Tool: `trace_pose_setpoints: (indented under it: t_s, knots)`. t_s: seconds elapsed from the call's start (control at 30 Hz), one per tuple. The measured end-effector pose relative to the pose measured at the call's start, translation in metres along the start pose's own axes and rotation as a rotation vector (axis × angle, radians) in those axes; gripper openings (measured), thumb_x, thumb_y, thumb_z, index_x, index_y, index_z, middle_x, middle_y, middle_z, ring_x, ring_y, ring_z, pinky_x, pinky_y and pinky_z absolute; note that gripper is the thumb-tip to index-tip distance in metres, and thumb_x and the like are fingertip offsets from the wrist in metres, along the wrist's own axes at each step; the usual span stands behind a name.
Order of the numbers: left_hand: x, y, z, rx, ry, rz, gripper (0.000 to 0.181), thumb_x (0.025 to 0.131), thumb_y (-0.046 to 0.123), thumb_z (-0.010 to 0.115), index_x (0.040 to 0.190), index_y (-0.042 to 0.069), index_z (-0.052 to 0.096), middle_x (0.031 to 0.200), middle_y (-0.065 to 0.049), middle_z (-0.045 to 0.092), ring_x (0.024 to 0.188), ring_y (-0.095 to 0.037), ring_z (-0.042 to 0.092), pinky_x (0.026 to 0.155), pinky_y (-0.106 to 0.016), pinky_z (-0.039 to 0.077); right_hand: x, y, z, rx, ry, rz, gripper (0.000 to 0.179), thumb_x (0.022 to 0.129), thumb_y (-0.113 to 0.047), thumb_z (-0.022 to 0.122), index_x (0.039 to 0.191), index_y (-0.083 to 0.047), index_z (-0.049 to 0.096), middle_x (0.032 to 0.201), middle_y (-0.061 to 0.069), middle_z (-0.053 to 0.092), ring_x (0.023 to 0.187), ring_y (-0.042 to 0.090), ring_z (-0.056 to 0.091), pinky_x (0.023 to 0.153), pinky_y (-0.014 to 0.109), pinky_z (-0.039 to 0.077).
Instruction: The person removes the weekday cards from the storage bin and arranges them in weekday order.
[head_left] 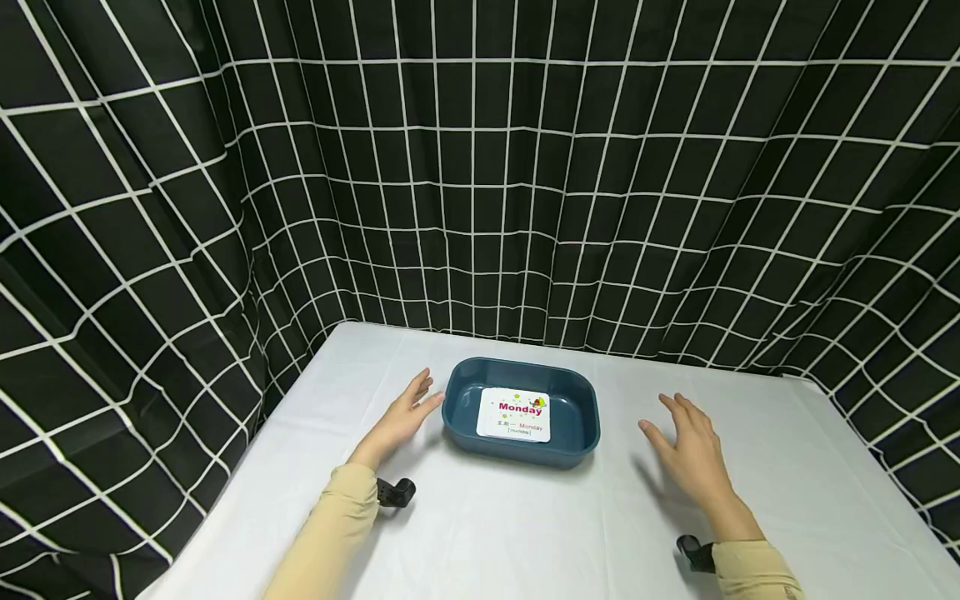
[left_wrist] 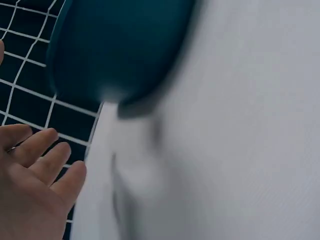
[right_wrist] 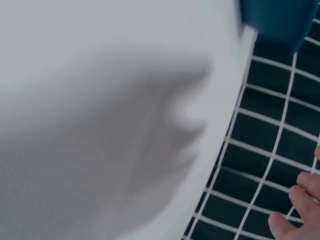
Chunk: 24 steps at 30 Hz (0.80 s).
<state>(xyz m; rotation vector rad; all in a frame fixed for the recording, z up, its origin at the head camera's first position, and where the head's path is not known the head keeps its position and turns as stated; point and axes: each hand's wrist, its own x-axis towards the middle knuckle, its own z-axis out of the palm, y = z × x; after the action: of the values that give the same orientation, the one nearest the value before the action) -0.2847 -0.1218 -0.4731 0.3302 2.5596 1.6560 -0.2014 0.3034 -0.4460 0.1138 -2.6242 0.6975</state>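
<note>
A dark blue rectangular bin (head_left: pixel 577 425) with rounded corners stands in the middle of the table. Inside it lies a white card (head_left: pixel 491 412) printed "Monday" in pink, with small stars and a little picture. Just left of the bin is my left hand (head_left: pixel 399 422), fingers extended and holding nothing; its thumb tip comes close to the rim, and contact is hard to tell. My right hand (head_left: pixel 688 450) hovers over the table well to the right of the bin, fingers spread loosely, with nothing in it. Both wrist views catch part of the bin (left_wrist: pixel 120 45) and some fingertips.
White cloth covers the table (head_left: pixel 510 533). Black curtains (head_left: pixel 517 183) with a white grid hang behind it and along both sides. Each wrist carries a small black camera mount, the left one (head_left: pixel 396 493) and the right one (head_left: pixel 694 552).
</note>
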Motion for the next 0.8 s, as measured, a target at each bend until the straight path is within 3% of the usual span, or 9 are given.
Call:
trace_pose_setpoints:
  t_s: [0.13,0.27,0.43,0.57,0.8]
  knots:
    - [-0.002,-0.004,0.014,-0.129,0.005,0.029,0.076,0.09,0.038,0.059,0.148,0.009,0.019,0.147,-0.015,0.028,0.133,-0.031,0.027,0.107,-0.044,0.028,0.004,-0.012,0.005,0.069,-0.009,-0.007,0.06,0.093,-0.036,0.056,0.134,0.005,0.04,0.136,0.032,0.031,0.124,0.05,0.026,0.095,0.068,0.023]
    - [-0.004,-0.003,0.025,-0.198,-0.003,0.07,0.079,0.089,0.032,0.063,0.149,0.008,0.017,0.15,-0.015,0.022,0.135,-0.03,0.022,0.108,-0.041,0.026,0.007,-0.02,0.013,0.126,-0.003,-0.014,0.062,0.092,-0.033,0.059,0.136,0.006,0.037,0.138,0.032,0.028,0.125,0.05,0.024,0.097,0.065,0.024]
    - [-0.01,0.009,0.031,-0.268,-0.013,0.122,0.078,0.089,0.021,0.064,0.147,0.0,0.016,0.149,-0.021,0.019,0.136,-0.033,0.019,0.11,-0.043,0.021,0.012,-0.029,0.022,0.174,0.004,-0.028,0.064,0.09,-0.031,0.061,0.137,0.004,0.035,0.139,0.031,0.028,0.126,0.048,0.025,0.098,0.065,0.025]
    - [-0.018,0.021,0.033,-0.29,-0.022,0.11,0.08,0.088,0.016,0.064,0.146,-0.003,0.013,0.149,-0.023,0.016,0.137,-0.031,0.015,0.111,-0.041,0.017,0.015,-0.037,0.028,0.201,-0.011,-0.032,0.065,0.09,-0.033,0.062,0.139,0.001,0.036,0.139,0.029,0.029,0.128,0.046,0.025,0.099,0.064,0.025]
    - [-0.022,0.022,0.038,-0.3,-0.037,0.081,0.087,0.085,0.016,0.068,0.148,0.001,0.01,0.151,-0.021,0.012,0.137,-0.032,0.014,0.111,-0.043,0.018,0.021,-0.051,0.033,0.222,-0.038,-0.026,0.067,0.09,-0.036,0.061,0.14,-0.001,0.035,0.141,0.027,0.029,0.129,0.044,0.025,0.1,0.063,0.025]
